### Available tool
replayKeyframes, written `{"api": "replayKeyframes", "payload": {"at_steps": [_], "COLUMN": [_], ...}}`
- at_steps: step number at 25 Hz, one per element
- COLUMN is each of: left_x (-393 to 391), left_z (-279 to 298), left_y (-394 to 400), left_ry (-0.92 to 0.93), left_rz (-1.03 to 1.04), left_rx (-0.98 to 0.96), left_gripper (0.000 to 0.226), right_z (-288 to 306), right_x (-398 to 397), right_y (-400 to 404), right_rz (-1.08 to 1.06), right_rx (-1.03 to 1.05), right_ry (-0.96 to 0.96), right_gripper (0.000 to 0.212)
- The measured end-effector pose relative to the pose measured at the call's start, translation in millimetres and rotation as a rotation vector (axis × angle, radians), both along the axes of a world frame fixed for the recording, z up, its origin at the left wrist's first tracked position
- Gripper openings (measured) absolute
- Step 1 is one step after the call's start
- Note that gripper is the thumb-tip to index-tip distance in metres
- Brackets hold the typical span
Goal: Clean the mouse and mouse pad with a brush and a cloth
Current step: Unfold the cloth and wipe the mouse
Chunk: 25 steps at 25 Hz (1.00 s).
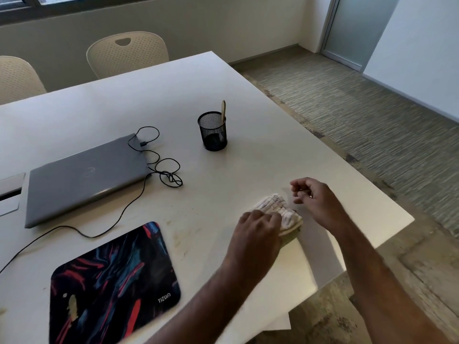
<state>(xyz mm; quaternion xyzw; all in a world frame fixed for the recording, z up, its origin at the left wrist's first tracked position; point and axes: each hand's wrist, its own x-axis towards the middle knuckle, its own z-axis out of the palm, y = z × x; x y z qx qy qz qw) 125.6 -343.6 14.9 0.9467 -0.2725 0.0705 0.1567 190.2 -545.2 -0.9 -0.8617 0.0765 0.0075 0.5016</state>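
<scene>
— Gripping the cloth point(275, 207), is that the left hand point(258, 225)?
— Yes, fingers closed on its near edge, on the worktop point(223, 78). The right hand point(314, 197) hovers just beside it, fingers loosely curled, grasping nothing.
— And the mouse pad point(111, 281)?
— Lying flat, well left of the cloth.

Soft, even daylight is cast from the window point(74, 1) at the upper left, and the white table point(260, 100) is lit brightly without harsh glare. Faint shadows are thrown beneath the forearms. Motion blur is seen on the left hand point(258, 224) and the carpet point(372, 115). Straight edges are bowed by wide-angle distortion near the borders.
</scene>
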Motion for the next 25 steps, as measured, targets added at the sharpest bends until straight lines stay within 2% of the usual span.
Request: {"api": "replayKeyframes", "payload": {"at_steps": [5, 11, 14, 16, 18, 22, 24, 25], "left_x": [-22.6, -4.2, 5.4, 7.7, 6.2, -6.1, -17.0, -23.3], "left_z": [-28.8, -23.1, -5.5, 9.4, 24.0, 38.8, 36.6, 33.4], "left_y": [5.2, 10.4, 21.9, 34.2, 49.1, 82.0, 94.7, 100.0], "left_ry": [0.04, -0.029, 0.041, 0.04, -0.046, -0.224, -0.279, -0.289], "left_rz": [-0.032, -0.088, -0.001, 0.115, 0.202, 0.209, 0.212, 0.223], "left_rx": [0.033, 0.113, -0.062, -0.236, -0.317, -0.25, -0.198, -0.197], "left_gripper": [0.051, 0.037, 0.035, 0.042, 0.046, 0.045, 0.043, 0.043], "right_z": [-3.5, -4.8, -2.9, -0.8, 5.0, 15.6, 17.2, 18.7], "right_x": [-4.8, -11.3, -14.8, -19.7, -26.2, -40.3, -44.7, -46.4], "right_y": [-4.6, 6.0, 13.6, 23.9, 41.6, 97.0, 127.2, 142.2], "right_rz": [-0.007, 0.058, -0.033, -0.136, -0.089, 0.337, 0.515, 0.565], "right_rx": [0.038, 0.004, 0.027, 0.081, 0.275, 0.698, 0.959, 1.087], "right_ry": [-0.026, -0.088, -0.139, -0.198, -0.169, 0.081, 0.129, 0.135], "right_gripper": [0.024, 0.017, 0.016, 0.035, 0.054, 0.068, 0.082, 0.082]}}
